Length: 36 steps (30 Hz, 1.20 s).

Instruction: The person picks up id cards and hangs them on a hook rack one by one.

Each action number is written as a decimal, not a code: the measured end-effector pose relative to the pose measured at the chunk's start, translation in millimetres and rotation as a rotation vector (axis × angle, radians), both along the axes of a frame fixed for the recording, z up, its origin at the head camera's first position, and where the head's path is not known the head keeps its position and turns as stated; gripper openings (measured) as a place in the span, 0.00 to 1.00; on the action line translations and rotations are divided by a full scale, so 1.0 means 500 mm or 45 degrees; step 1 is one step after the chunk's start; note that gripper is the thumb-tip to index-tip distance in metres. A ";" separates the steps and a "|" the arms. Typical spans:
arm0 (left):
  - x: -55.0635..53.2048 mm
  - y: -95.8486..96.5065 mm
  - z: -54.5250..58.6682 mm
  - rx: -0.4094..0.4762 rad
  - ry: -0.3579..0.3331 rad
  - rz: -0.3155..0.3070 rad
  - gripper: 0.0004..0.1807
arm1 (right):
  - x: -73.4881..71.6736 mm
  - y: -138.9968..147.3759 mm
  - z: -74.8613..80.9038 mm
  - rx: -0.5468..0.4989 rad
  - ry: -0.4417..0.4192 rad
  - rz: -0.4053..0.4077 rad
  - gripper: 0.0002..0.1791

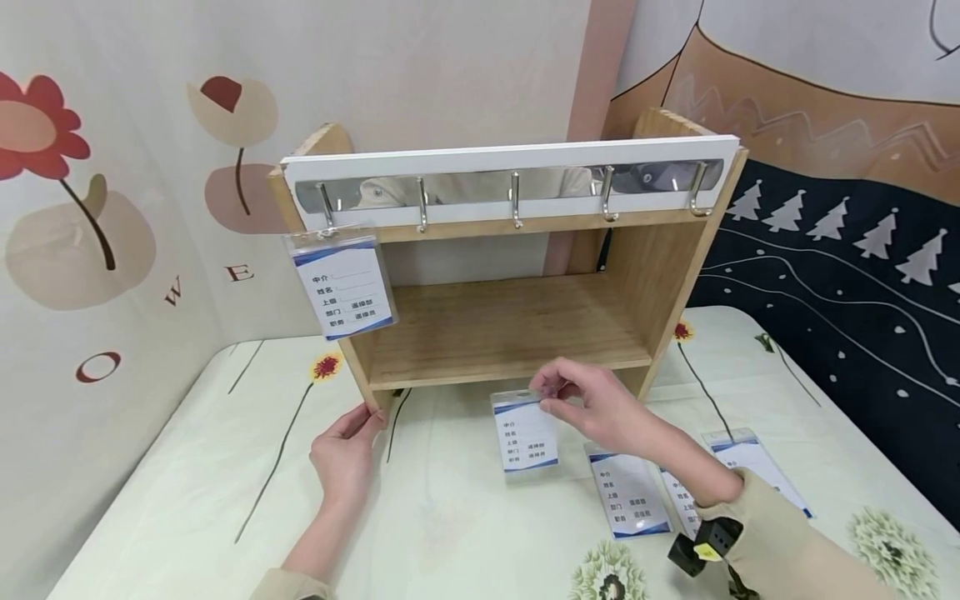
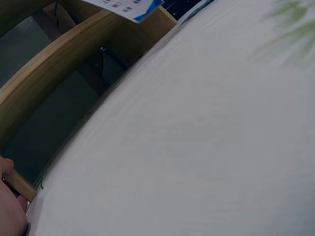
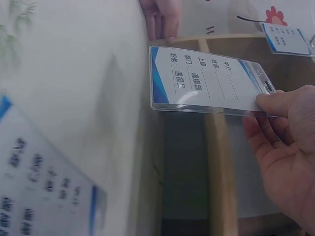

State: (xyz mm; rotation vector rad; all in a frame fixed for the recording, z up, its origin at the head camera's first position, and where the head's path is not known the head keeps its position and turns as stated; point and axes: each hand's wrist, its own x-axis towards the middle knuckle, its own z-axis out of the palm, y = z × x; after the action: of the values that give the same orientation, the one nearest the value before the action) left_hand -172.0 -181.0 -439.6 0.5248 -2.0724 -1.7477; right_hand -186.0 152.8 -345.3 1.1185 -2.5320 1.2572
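My right hand (image 1: 600,408) pinches the top corner of a clear-sleeved name badge (image 1: 527,435), held up in front of the shelf's lower board. In the right wrist view, the thumb lies over the badge (image 3: 202,81) near its slot, with fingers beneath. My left hand (image 1: 347,454) grips the bottom of the left side panel of the wooden shelf (image 1: 510,321). Along the shelf's top front runs a white rail (image 1: 480,157) with several metal hooks (image 1: 515,200). Another badge (image 1: 347,287) hangs from the leftmost hook; the other hooks hold nothing.
Several more badges lie on the floral tablecloth at right, including one badge (image 1: 628,493) near my right forearm and another badge (image 1: 761,467) farther out, one partly hidden by the sleeve. A patterned curtain (image 1: 465,67) stands behind the shelf.
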 end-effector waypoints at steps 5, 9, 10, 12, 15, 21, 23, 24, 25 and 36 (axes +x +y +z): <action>0.000 -0.001 -0.001 -0.003 -0.008 0.004 0.18 | -0.009 -0.018 0.037 -0.037 0.051 0.038 0.15; 0.000 -0.001 -0.003 -0.013 -0.009 0.007 0.18 | -0.013 -0.030 0.061 -0.069 0.097 0.049 0.15; -0.001 -0.001 -0.004 -0.016 -0.009 0.008 0.18 | -0.014 -0.033 0.066 -0.078 0.109 0.047 0.15; -0.002 -0.002 -0.006 -0.023 -0.008 0.008 0.18 | -0.015 -0.038 0.075 -0.102 0.134 0.046 0.15; -0.004 -0.002 -0.009 -0.035 -0.009 0.011 0.18 | -0.019 -0.046 0.087 -0.159 0.185 0.055 0.15; -0.005 -0.003 -0.008 -0.040 -0.016 0.020 0.17 | -0.027 -0.067 0.104 -0.303 0.309 0.089 0.15; -0.004 -0.003 -0.007 -0.038 -0.020 0.018 0.17 | -0.028 -0.075 0.109 -0.346 0.330 0.092 0.15; -0.004 -0.003 -0.007 -0.034 -0.022 0.018 0.17 | -0.027 -0.079 0.112 -0.367 0.335 0.092 0.15; -0.004 -0.003 -0.006 -0.031 -0.024 0.018 0.17 | -0.027 -0.084 0.114 -0.388 0.338 0.092 0.15; 0.000 0.000 -0.003 -0.024 -0.017 0.024 0.17 | -0.040 -0.144 0.153 -0.611 0.463 0.163 0.15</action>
State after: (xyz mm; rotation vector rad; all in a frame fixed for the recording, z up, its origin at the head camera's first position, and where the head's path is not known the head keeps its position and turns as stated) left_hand -172.2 -181.3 -440.9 0.5500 -2.0841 -1.7170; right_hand -206.1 80.8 -268.7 1.2598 -1.7978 1.4301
